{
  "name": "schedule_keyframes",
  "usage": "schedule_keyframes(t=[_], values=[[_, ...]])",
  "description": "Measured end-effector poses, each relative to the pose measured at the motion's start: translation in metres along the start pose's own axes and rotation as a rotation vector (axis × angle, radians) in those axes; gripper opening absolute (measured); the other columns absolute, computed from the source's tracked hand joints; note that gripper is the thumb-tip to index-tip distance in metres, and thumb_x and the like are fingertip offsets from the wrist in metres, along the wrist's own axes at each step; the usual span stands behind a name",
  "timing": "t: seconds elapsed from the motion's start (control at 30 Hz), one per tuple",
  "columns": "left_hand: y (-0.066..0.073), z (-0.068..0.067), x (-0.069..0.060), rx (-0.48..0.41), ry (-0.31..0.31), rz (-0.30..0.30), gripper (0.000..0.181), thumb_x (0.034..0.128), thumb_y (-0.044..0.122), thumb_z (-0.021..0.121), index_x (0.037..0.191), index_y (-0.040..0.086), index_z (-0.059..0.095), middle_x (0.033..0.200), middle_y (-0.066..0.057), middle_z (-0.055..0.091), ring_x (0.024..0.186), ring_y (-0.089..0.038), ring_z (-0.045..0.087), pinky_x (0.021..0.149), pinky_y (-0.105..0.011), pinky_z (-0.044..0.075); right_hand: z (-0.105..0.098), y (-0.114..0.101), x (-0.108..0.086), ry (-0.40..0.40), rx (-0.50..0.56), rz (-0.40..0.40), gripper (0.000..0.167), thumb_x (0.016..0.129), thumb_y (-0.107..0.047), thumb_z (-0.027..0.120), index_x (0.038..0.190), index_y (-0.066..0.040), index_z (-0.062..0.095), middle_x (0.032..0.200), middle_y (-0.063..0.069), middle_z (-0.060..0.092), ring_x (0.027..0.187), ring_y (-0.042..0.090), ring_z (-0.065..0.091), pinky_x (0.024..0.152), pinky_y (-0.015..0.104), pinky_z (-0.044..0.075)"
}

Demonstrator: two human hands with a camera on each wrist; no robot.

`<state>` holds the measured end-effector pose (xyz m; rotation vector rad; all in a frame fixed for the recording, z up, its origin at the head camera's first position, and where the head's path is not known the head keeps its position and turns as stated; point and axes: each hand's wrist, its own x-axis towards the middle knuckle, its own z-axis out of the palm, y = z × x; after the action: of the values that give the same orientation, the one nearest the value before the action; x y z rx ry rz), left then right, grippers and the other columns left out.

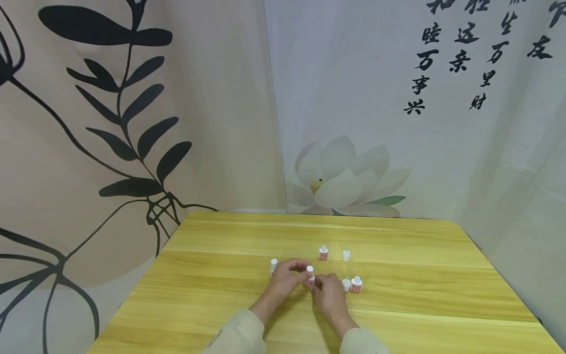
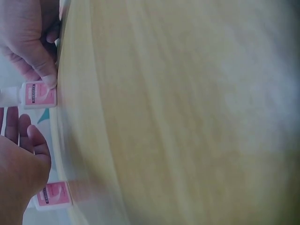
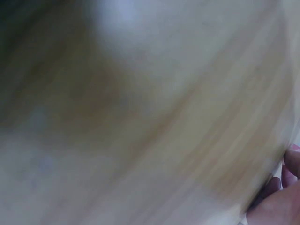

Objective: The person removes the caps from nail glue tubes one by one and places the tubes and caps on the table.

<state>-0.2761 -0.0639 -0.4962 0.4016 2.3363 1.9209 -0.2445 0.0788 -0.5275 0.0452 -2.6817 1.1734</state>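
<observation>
A small bottle (image 1: pixel 310 281) with a pink label and a white cap stands upright between my two hands. My right hand (image 1: pixel 329 294) pinches it low down; in the left wrist view that thumb (image 2: pixel 48 80) presses against the label. The left hand (image 1: pixel 285 281) comes from the other side, thumb and forefinger around the bottle's upper part by the cap (image 1: pixel 310 269). Their exact contact is partly hidden. Beside the left hand stands another capped bottle (image 1: pixel 273 264), half covered by it. Only fingertips of the right hand (image 3: pixel 281 197) show in the right wrist view.
To the right of my right hand stand a pink-labelled bottle (image 1: pixel 356 285) and a small white piece with a thin tip (image 1: pixel 346 285). Farther back are another pink-labelled bottle (image 1: pixel 323 253) and a similar white piece (image 1: pixel 346 255). All are on a wooden table (image 1: pixel 420 305) against a curtain.
</observation>
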Motion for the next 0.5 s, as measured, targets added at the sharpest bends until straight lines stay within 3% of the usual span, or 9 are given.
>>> schedule_keyframes(t=[0.13, 0.37, 0.5], values=[[0.010, 0.001, -0.004, 0.018, 0.013, 0.008, 0.021, 0.0864, 0.006, 0.071, 0.105, -0.003, 0.070, 0.098, -0.009, 0.065, 0.097, -0.024, 0.056, 0.084, -0.037, 0.046, 0.000, 0.000, 0.000, 0.002, -0.001, -0.004, 0.010, 0.084, -0.004, 0.074, 0.093, -0.001, 0.074, 0.084, 0.005, 0.054, 0.079, 0.018, 0.048, 0.067, 0.033, 0.044], [-0.013, 0.002, 0.006, 0.049, 0.015, 0.008, 0.019, 0.0869, 0.013, 0.074, 0.103, 0.005, 0.072, 0.098, -0.003, 0.066, 0.097, -0.020, 0.057, 0.085, -0.037, 0.047, -0.001, -0.001, 0.000, -0.009, 0.003, -0.002, 0.007, 0.085, -0.005, 0.073, 0.091, -0.002, 0.074, 0.085, 0.005, 0.054, 0.081, 0.019, 0.049, 0.069, 0.035, 0.046], [-0.018, 0.001, 0.009, 0.043, 0.015, -0.005, 0.019, 0.0864, 0.017, 0.077, 0.103, 0.007, 0.072, 0.098, -0.002, 0.066, 0.097, -0.019, 0.058, 0.085, -0.037, 0.047, -0.001, -0.001, 0.000, -0.012, 0.009, -0.004, 0.006, 0.084, -0.002, 0.073, 0.090, -0.002, 0.073, 0.086, 0.006, 0.056, 0.081, 0.020, 0.052, 0.070, 0.037, 0.049]])
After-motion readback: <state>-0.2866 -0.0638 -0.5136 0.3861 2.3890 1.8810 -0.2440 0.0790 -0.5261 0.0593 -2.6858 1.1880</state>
